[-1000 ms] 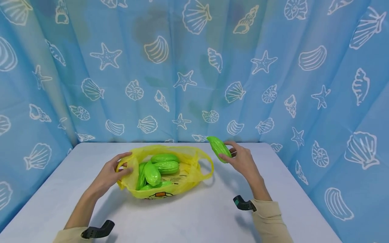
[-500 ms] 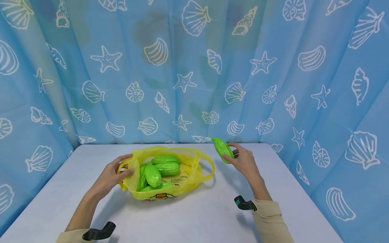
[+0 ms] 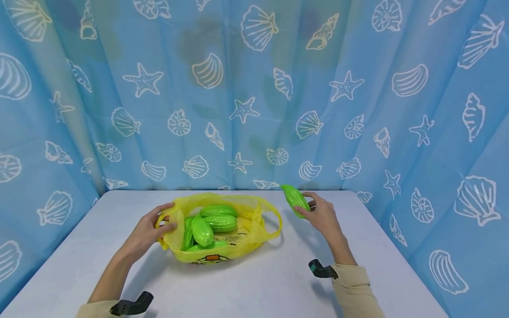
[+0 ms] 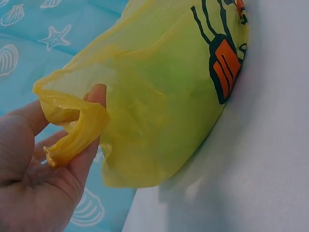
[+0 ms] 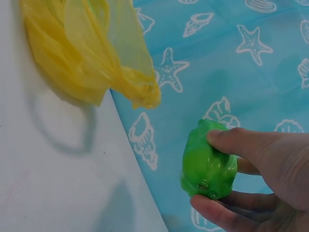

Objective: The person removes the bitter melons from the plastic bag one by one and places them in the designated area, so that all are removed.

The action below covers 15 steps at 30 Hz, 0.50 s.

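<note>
A yellow plastic bag [image 3: 242, 252] lies on the table with its mouth spread open. Several glossy green bitter melons [image 3: 202, 229] are piled in its left part. My left hand [image 3: 145, 234] holds the bag's left handle [image 4: 79, 128], which is looped about the fingers. To the right of the bag, my right hand [image 3: 324, 218] grips another bitter melon [image 3: 295, 201] between thumb and fingers, above the table. The right wrist view shows the blunt end of this bitter melon [image 5: 207, 164] facing the camera. The bag partly hides the lowest bitter melons.
The white table [image 3: 246, 291] runs back to a blue curtain [image 3: 254, 132] printed with white shells and starfish. The bag's right handle [image 3: 274, 221] stands up as a loop near the right hand. A black device [image 3: 133, 304] sits on each wrist.
My right hand has moved slightly right with the bitter melon, a little farther from the bag. The left hand keeps its hold on the handle, and the whole head view has shifted slightly.
</note>
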Each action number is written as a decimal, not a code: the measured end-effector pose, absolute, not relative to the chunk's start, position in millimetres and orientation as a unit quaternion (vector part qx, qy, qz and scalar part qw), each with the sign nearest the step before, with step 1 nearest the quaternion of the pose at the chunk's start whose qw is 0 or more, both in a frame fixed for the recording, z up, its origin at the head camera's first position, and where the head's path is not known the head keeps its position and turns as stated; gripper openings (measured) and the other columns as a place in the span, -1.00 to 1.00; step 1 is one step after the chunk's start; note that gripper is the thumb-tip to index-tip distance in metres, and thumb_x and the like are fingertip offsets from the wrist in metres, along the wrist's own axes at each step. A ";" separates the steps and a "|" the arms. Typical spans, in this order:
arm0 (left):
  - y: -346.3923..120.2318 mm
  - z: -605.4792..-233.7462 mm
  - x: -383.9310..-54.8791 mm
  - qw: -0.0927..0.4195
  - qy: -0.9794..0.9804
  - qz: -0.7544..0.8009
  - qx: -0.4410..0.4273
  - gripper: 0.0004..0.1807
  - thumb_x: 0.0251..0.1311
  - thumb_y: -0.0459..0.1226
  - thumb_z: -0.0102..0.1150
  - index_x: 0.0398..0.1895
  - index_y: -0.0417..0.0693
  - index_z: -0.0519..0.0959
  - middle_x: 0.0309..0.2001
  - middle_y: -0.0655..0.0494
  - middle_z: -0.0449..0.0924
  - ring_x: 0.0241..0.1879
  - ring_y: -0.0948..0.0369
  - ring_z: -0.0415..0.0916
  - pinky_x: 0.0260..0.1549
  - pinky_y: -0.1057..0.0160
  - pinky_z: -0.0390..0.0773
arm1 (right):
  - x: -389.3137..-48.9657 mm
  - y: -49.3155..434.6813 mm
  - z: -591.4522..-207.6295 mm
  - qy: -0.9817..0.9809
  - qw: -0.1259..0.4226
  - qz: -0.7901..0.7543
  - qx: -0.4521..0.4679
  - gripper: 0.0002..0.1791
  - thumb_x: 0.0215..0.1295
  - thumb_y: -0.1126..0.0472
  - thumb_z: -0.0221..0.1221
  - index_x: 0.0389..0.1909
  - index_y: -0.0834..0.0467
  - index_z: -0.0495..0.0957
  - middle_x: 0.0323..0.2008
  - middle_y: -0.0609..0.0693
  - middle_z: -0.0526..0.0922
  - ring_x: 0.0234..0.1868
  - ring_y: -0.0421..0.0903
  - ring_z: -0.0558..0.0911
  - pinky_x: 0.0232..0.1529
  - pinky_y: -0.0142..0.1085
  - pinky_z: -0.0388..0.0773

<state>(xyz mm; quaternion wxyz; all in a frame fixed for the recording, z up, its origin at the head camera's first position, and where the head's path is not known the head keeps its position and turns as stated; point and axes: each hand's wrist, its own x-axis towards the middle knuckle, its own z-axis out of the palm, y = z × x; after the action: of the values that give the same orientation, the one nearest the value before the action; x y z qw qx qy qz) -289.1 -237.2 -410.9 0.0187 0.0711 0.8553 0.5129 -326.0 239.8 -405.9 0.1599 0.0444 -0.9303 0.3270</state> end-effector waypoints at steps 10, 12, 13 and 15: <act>-235.3 -412.6 -292.3 0.020 0.855 0.514 0.070 -0.19 0.26 -0.09 0.23 0.52 0.10 0.10 0.34 -0.22 0.28 0.04 0.00 0.42 -0.18 0.32 0.60 | -331.9 245.0 -419.0 -0.933 0.131 0.334 0.015 -0.36 0.25 -0.01 0.30 0.29 0.16 0.42 -0.13 0.30 0.69 -0.26 0.04 0.70 -0.37 -0.21 0.62; -235.6 -412.7 -291.8 0.020 0.857 0.510 0.070 -0.19 0.26 -0.06 0.23 0.52 0.10 0.10 0.37 -0.21 0.26 0.06 0.00 0.41 -0.15 0.32 0.60 | -332.5 243.0 -423.0 -0.932 0.118 0.342 0.006 -0.36 0.25 -0.01 0.30 0.29 0.17 0.41 -0.12 0.31 0.68 -0.31 -0.01 0.70 -0.38 -0.24 0.62; -236.1 -412.8 -291.2 0.020 0.858 0.509 0.070 -0.18 0.26 -0.05 0.24 0.52 0.11 0.10 0.37 -0.21 0.26 0.06 0.00 0.41 -0.15 0.32 0.60 | -332.9 241.5 -424.8 -0.931 0.111 0.347 0.004 -0.35 0.25 -0.01 0.30 0.29 0.18 0.41 -0.11 0.31 0.67 -0.34 -0.03 0.70 -0.38 -0.25 0.62; -237.7 -413.1 -289.5 0.021 0.858 0.509 0.066 -0.18 0.25 -0.05 0.24 0.52 0.12 0.11 0.35 -0.21 0.27 0.05 0.01 0.42 -0.14 0.32 0.60 | -333.8 238.0 -428.2 -0.929 0.099 0.356 0.000 -0.35 0.24 -0.02 0.31 0.28 0.19 0.41 -0.11 0.32 0.67 -0.40 -0.08 0.70 -0.39 -0.27 0.63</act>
<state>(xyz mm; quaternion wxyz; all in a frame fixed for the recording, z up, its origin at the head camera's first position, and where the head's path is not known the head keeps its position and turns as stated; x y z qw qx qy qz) -289.5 -237.7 -413.1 0.0210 0.0663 0.8579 0.5091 -333.8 238.0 -428.2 0.0986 0.0005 -0.9292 0.3563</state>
